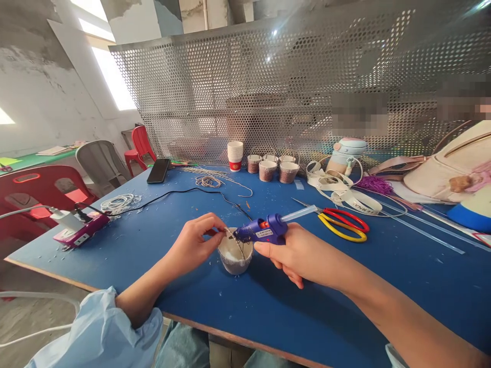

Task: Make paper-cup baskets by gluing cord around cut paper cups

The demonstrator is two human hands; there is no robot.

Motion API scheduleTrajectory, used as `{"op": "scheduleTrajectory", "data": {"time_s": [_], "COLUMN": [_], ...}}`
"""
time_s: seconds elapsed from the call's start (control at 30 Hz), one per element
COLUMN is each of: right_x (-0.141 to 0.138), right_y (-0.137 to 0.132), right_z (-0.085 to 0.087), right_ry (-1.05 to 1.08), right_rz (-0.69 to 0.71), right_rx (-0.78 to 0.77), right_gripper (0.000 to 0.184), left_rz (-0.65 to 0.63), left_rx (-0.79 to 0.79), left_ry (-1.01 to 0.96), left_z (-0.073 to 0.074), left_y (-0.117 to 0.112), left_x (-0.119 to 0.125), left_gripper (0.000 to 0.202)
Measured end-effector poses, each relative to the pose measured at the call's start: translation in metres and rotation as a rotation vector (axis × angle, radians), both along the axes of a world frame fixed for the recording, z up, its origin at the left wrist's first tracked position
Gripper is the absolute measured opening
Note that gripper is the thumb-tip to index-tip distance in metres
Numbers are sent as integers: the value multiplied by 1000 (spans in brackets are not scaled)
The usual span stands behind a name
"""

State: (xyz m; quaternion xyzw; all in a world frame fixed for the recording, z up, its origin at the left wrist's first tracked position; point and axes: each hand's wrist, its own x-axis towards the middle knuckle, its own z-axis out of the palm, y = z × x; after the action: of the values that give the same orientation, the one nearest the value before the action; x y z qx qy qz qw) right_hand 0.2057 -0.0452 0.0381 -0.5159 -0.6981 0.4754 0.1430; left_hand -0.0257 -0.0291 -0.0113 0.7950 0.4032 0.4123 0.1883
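Observation:
My left hand [197,244] pinches one end of a thin twisted cord [239,245] over a small paper cup [235,267]. The cord slants down across the cup's mouth. My right hand [293,253] is wrapped round the handle of a purple hot glue gun [264,230], whose nozzle points left at the cord, just above the cup's rim. A clear glue stick [299,213] pokes out of the gun's back. The cup stands upright on the blue table [184,301]; its outside looks greyish and its inside is pale. Whether the nozzle touches the cord I cannot tell.
Red-and-yellow scissors [345,225] lie right of my right hand. Several brown-covered cups [267,171], a cup stack [235,156], ribbon [345,197] and a bottle [347,153] stand behind. At left are a phone [158,170], cord coils [120,203] and a power strip [82,232] with a black cable.

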Motion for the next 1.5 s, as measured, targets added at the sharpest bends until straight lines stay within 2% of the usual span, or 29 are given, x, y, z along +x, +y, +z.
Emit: {"op": "scheduleTrajectory", "data": {"time_s": [0.27,0.5,0.67,0.9,1.17,1.5], "right_x": [5,3,1,-3,-9,-7], "right_y": [1,-4,-7,-10,-11,-9], "right_z": [-15,-12,-6,-7,-10,-12], "right_ry": [-3,25,22,24,-8,59], "right_rz": [43,44,23,-2,6,50], "right_rx": [86,115,125,212,327,335], "right_gripper": [38,34,30,22,21,25], "left_rz": [-2,-13,-26,43,66,80], "left_rx": [-9,-30,-63,-166,-184,-127], "left_ry": [5,46,1,26,48,74], "left_z": [1,4,4,4,7,11], "left_y": [4,6,7,9,11,6], "left_x": [-1,0,1,0,0,3], "left_gripper": [12,11,10,12,10,12]}}
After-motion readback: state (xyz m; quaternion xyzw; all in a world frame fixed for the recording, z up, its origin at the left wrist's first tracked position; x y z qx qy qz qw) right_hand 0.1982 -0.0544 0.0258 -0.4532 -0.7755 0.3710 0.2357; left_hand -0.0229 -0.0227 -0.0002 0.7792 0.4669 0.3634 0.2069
